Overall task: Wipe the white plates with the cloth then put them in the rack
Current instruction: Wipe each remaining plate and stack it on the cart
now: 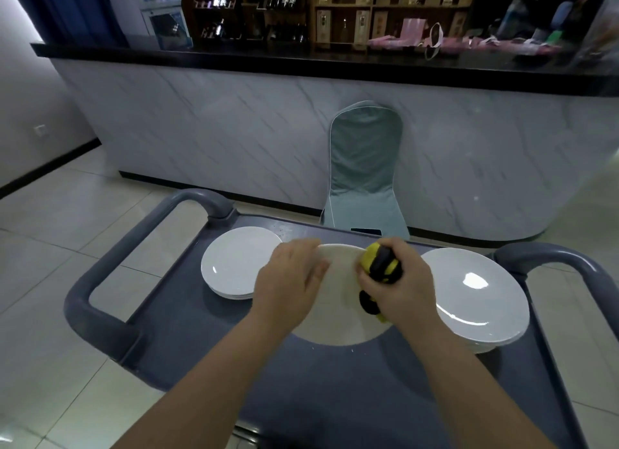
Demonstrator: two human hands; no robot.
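While a long marble-faced bar counter (268, 130) with a black top fills the far side of the room, a grey service cart (335, 381) stands on the tiled floor (50, 247) close to the camera, its curved handles rising at the left and right ends. Between counter and cart, a chair in a pale green cover (365, 167) rests just behind the cart's far edge. On the cart's flat top, used as a tabletop, a stack of white plates (482, 298) sits at the right and a smaller-looking stack of white plates (234, 264) sits at the left, well apart from each other. Between the two stacks is a single white plate (338, 314), tilted up off the surface. The left hand (288, 281) grips this plate at its upper left rim, fingers curled over the edge. The right hand (398, 288) is closed around a bunched yellow and black cloth (382, 264), pressing it against the plate's upper face. Part of the cloth hangs out below the palm. Both forearms are bare.
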